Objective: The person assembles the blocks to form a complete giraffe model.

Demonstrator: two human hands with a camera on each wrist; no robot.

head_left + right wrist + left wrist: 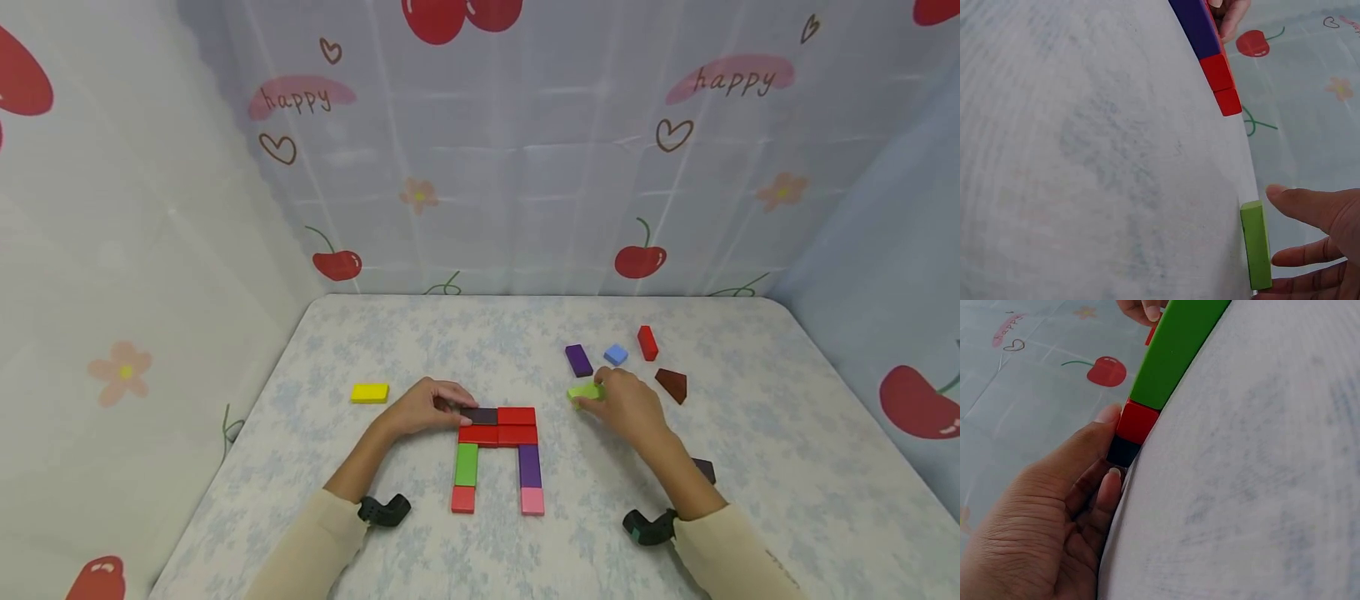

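My left hand (pixel 422 408) is at the far left corner of a figure of flat blocks, its thumb and a fingertip at the end of a black block (pixel 482 416). In the left wrist view this black block (pixel 1124 452) lies against a red block (pixel 1139 422), with the thumb along their side. Beside the black block are several red blocks (pixel 517 416); a green block (pixel 466 465) and a purple block (pixel 529 467) extend toward me as two legs. My right hand (pixel 632 408) spreads thumb and fingers around a light green block (pixel 1256 247), the thumb tip slightly apart from it.
Right of the figure lie a purple block (pixel 579 361), a blue block (pixel 616 354), a red block (pixel 647 342) and a brown block (pixel 672 385). A dark block (pixel 703 470) is partly behind my right forearm. A yellow block (pixel 370 393) lies at left. Curtains surround the table (pixel 420 333).
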